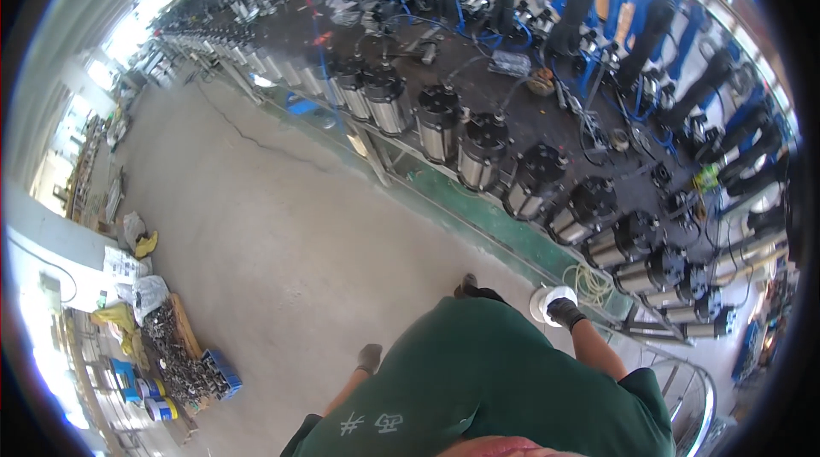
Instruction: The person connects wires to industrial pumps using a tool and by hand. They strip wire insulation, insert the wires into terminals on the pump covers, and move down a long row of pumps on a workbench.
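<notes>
W/ R hand [565,313] clamped on the white spool [539,305], hold it level & clear of the pale coiled cord [592,286] nr the desk [525,115]; can't tell if L hand [369,358] is closed.

A white, round, spool-like thing [539,307], its exact kind unclear, shows to the right on the near side, partly covered by the gloved right hand [565,313], just left of a loose coil of pale cord [591,284].
</notes>
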A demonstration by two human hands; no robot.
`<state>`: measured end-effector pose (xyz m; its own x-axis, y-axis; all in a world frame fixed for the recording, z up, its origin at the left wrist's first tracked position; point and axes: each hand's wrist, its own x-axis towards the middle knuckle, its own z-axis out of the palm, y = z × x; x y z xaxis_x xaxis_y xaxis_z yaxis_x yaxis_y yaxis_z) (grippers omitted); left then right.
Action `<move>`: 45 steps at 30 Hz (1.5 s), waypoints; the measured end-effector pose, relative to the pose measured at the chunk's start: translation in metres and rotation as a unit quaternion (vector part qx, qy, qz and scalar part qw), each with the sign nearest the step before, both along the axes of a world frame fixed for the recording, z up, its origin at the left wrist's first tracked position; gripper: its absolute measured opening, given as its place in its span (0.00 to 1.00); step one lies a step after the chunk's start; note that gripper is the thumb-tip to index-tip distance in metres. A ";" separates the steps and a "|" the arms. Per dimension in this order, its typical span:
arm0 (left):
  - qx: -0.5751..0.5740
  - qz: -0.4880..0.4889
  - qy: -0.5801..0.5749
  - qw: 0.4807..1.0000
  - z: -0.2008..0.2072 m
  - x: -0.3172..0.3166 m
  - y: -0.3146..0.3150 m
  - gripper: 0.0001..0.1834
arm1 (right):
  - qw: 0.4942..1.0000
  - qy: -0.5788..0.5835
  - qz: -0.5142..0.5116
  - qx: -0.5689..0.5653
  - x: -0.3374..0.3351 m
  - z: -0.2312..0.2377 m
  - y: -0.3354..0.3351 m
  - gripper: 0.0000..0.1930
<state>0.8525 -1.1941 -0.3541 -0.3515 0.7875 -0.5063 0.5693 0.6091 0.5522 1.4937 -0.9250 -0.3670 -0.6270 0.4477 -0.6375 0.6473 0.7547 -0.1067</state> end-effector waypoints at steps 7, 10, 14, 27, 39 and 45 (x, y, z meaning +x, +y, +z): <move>-0.014 -0.124 -0.012 0.992 0.043 -0.017 0.107 0.14 | 0.845 0.389 -0.355 -0.099 -0.184 0.174 0.111 0.09; -0.140 -0.172 0.041 0.974 0.119 -0.033 0.165 0.17 | 0.837 0.487 -0.240 -0.061 -0.248 0.254 0.172 0.09; -0.121 -0.106 0.072 0.984 0.103 -0.094 0.252 0.19 | 0.785 0.591 -0.176 -0.056 -0.311 0.356 0.234 0.08; 0.461 0.016 -0.001 0.887 0.165 -0.217 0.633 0.11 | 0.719 0.663 -0.202 -0.039 -0.421 0.405 0.355 0.09; 0.516 -0.085 0.266 0.810 0.378 -0.383 0.929 0.21 | 0.613 0.663 -0.419 -0.093 -0.621 0.480 0.480 0.15; 0.340 -0.313 0.251 0.851 0.323 -0.429 0.988 0.19 | 0.668 0.601 -0.425 -0.112 -0.788 0.524 0.630 0.28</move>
